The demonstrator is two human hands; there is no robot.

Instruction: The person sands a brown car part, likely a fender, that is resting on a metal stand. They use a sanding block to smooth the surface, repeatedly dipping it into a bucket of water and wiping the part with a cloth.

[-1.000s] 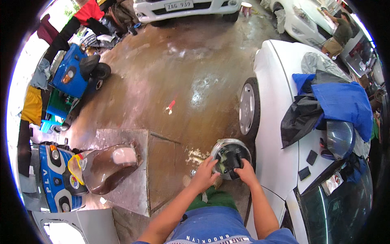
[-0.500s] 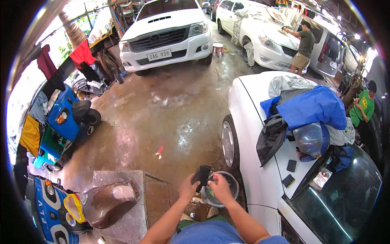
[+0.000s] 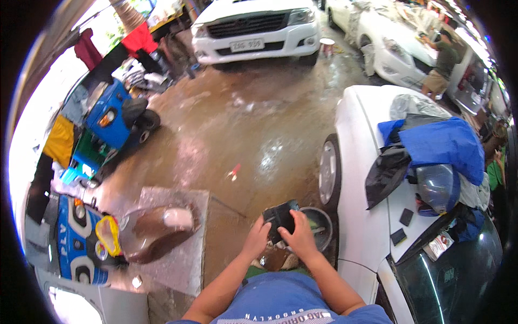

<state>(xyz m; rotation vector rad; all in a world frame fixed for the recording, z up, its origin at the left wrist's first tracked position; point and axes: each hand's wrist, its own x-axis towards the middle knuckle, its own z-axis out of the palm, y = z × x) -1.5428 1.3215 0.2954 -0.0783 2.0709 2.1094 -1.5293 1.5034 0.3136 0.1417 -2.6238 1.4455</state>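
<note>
Both hands are gripping a black sheet, dark and oblong: the left hand [image 3: 257,238] is pinching its near left side, while the right hand [image 3: 300,235] is holding the right side with the thumb lying over the top face. The black sheet [image 3: 280,215] is hanging in the air in front of the person's body, above the wet floor [image 3: 237,156] and just beside a round bucket [image 3: 324,219], which is standing near the wheel of a white car [image 3: 364,178]. As far as the view is showing, the sheet is out of the bucket and is touching no work surface, so the handling is looking partway along, with the sheet not yet put down. Well apart to the left, a brown curved body panel [image 3: 145,235] with a pale patch is resting on a grey board [image 3: 186,264], neither hand touching it. Two small black pads [image 3: 406,217] are lying on the car.
</note>
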